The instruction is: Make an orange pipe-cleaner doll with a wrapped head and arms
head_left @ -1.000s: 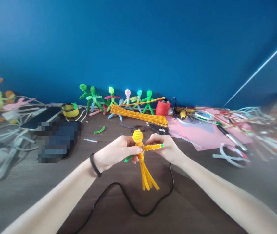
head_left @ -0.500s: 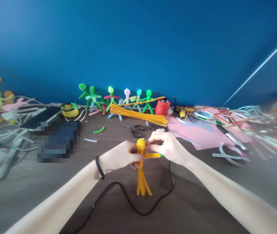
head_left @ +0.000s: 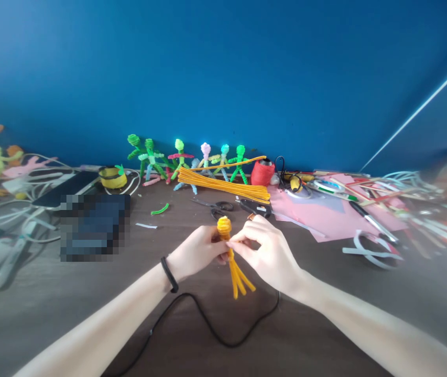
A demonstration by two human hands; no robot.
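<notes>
Blue wall (head_left: pixel 223 68) behind, dark counter (head_left: pixel 305 343) below: left hand (head_left: pixel 195 251) and right hand (head_left: pixel 268 255) pinch a yellow pipe-cleaner figure (head_left: pixel 231 259) in a narrow grip; likely light, soft, bendable, best held mid-body.

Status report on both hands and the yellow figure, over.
Left hand gripping yellow figure; right hand pinching at its side. Head up, loose strands hanging. Scissors lying just beyond.

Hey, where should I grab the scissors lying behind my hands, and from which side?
Take the scissors by the dark handle loops, probably from the right with your right hand. They lie flat, loops toward the right and blades pointing left, so that side avoids the points. The yellow figure in your left hand is in front, so reach around it.
</notes>
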